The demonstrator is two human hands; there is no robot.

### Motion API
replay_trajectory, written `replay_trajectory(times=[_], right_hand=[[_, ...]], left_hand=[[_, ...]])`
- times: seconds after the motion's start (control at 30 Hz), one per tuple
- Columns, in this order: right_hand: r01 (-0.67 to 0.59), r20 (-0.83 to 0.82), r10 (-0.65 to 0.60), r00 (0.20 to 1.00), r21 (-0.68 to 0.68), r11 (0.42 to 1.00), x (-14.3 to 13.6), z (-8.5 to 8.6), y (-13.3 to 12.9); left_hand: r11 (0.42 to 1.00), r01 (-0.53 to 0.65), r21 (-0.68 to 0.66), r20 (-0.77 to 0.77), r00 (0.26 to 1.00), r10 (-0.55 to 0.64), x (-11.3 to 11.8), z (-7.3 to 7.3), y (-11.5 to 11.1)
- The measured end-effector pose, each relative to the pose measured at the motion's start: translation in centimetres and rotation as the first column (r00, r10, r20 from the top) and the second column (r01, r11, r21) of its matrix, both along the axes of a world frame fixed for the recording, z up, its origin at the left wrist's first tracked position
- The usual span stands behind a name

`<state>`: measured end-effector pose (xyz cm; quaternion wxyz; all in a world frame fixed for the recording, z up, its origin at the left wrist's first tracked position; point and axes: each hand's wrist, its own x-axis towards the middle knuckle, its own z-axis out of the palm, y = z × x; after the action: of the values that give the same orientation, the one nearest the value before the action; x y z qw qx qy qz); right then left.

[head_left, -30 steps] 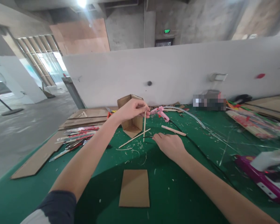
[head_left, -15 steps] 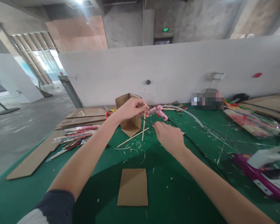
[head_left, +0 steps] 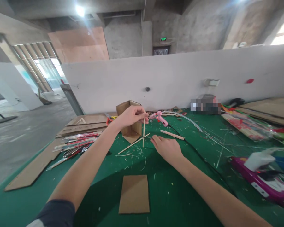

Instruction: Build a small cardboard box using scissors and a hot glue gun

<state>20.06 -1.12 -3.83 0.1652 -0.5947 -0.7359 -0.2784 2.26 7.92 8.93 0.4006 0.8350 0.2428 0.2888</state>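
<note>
My left hand (head_left: 135,116) pinches the top of a thin wooden stick (head_left: 144,129), which hangs nearly upright above the green table. My right hand (head_left: 167,146) is closed around a thin dark blade-like tool (head_left: 147,137); its tip meets or crosses the stick's lower part, and its handle is hidden in my fingers. A second wooden stick (head_left: 130,146) lies slanted behind, among pale shavings (head_left: 138,154). Just beyond my left hand stands a folded cardboard box (head_left: 132,130). To the right, near my right hand, lies a thicker wooden rod (head_left: 172,135).
A pink glue gun (head_left: 161,119) with a black cord lies at the back. A cardboard square (head_left: 134,194) is in front. Packaged tools (head_left: 78,142) and cardboard sheets (head_left: 33,160) lie left; a purple power strip (head_left: 253,181) is at right.
My right hand has moved down, carrying the dark tool from near the stick's top to its lower part. My left hand keeps its pinch. The view has tilted up slightly.
</note>
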Motion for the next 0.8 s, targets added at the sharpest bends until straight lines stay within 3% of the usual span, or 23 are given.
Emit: replay_trajectory(times=[0.23, 0.8], right_hand=[[0.009, -0.013, -0.007, 1.0, 0.154, 0.988, -0.7, 2.8, 0.7], [0.049, -0.133, -0.045, 0.99, 0.027, 0.998, -0.2, 2.2, -0.4]], left_hand=[[0.998, 0.027, 0.062, 0.009, 1.0, -0.028, 0.2, 0.0, 0.0], [0.998, 0.049, 0.04, -0.01, 0.999, -0.049, 1.2, 0.1, -1.7]])
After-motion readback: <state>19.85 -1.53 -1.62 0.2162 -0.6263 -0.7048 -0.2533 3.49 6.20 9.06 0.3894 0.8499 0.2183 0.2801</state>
